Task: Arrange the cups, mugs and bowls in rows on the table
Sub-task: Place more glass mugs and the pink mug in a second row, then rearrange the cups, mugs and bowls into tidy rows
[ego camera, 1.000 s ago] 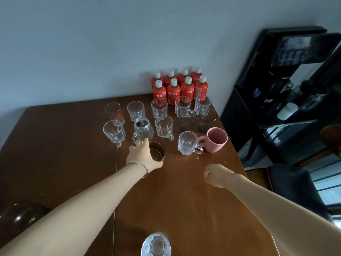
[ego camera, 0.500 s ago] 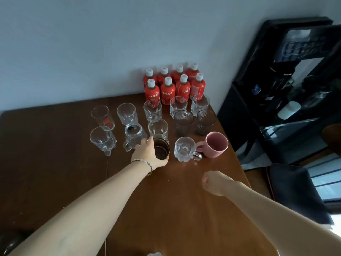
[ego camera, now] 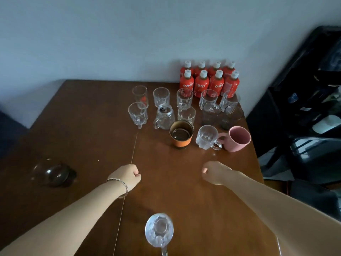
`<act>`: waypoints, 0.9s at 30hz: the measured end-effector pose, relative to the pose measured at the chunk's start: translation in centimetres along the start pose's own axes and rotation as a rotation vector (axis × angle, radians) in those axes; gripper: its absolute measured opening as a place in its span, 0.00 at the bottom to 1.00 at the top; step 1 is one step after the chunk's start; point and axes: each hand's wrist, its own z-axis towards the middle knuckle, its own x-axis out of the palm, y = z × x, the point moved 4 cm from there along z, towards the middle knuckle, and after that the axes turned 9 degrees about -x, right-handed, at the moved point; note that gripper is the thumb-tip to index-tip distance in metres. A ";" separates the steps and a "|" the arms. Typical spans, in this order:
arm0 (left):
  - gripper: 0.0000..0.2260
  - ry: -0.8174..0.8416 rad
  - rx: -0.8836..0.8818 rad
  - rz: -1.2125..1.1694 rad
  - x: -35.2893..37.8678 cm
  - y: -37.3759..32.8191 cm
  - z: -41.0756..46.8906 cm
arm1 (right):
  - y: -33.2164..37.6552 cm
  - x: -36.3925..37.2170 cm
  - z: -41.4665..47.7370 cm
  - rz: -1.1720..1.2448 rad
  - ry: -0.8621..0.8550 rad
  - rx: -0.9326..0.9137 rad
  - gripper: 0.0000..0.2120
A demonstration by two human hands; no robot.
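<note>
Several clear glasses and glass mugs stand in rows at the back right of the brown wooden table [ego camera: 88, 126]. In the front row a brown cup with an orange band [ego camera: 181, 134] stands left of a clear glass mug [ego camera: 207, 137] and a pink mug [ego camera: 238, 139]. A dark glass bowl [ego camera: 53, 174] lies at the left. Another clear glass mug [ego camera: 159, 231] stands near the front edge. My left hand [ego camera: 127, 177] is a loose fist over the table, holding nothing. My right hand [ego camera: 215, 172] is also curled shut and empty.
Several red bottles with white caps [ego camera: 209, 81] stand against the wall behind the glasses. A black cabinet with appliances [ego camera: 304, 108] is to the right of the table. A dark chair seat [ego camera: 313, 196] is at the lower right.
My left hand let go of the brown orange-banded cup in the front row and drew back toward me. The camera tilted down, bringing the bowl and near mug into view.
</note>
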 end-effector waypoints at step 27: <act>0.08 -0.001 0.132 0.026 1.0 16.3 -2.5 | 15.7 14.5 -6.9 0.045 -0.185 0.259 0.35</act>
